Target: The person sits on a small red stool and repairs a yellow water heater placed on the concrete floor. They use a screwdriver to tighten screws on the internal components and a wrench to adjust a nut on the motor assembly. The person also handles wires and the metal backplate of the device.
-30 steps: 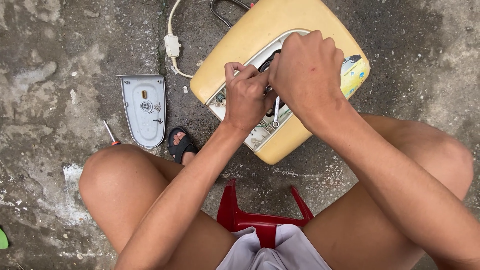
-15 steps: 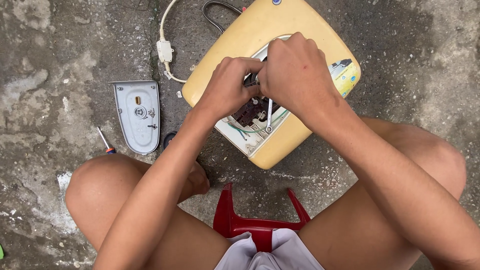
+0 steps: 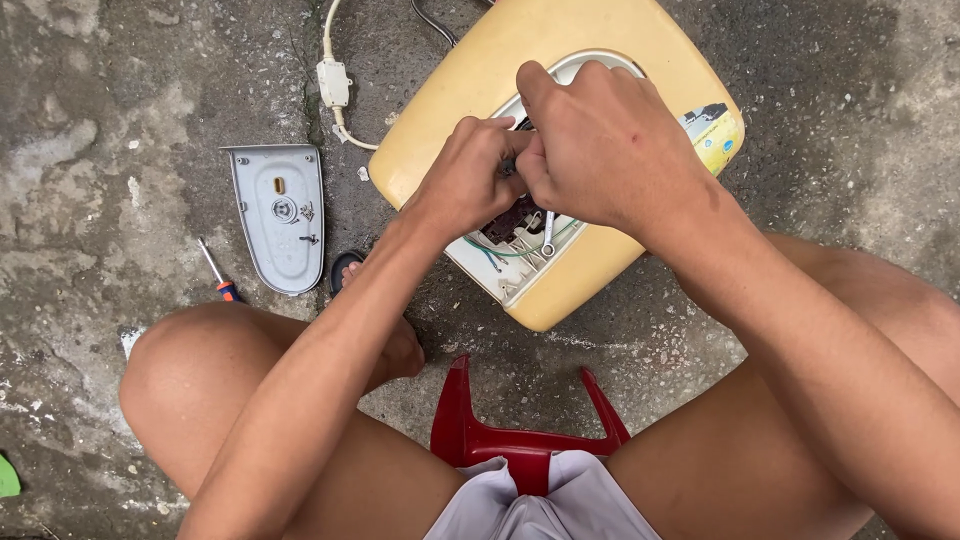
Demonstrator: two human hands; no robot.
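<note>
Two bare hands work close together over an opened yellow appliance casing (image 3: 600, 40) that lies on rough concrete, seen from above by a seated person. Nearest the viewer, a red plastic stool (image 3: 520, 435) shows between the knees. Just beyond, the left hand (image 3: 470, 185) is curled with fingertips pinched at the exposed compartment, while the right hand (image 3: 610, 150) closes over it from the right, gripping a small metal wrench (image 3: 548, 232) whose ring end hangs down over green and white wires (image 3: 505, 252). The work looks like loosening a fitting inside the compartment; the next move calls for steady turning without snagging wires. Left of the hands lie a grey cover panel (image 3: 278, 215) and an orange-handled screwdriver (image 3: 218, 273); beyond, a white cable (image 3: 333, 80).
</note>
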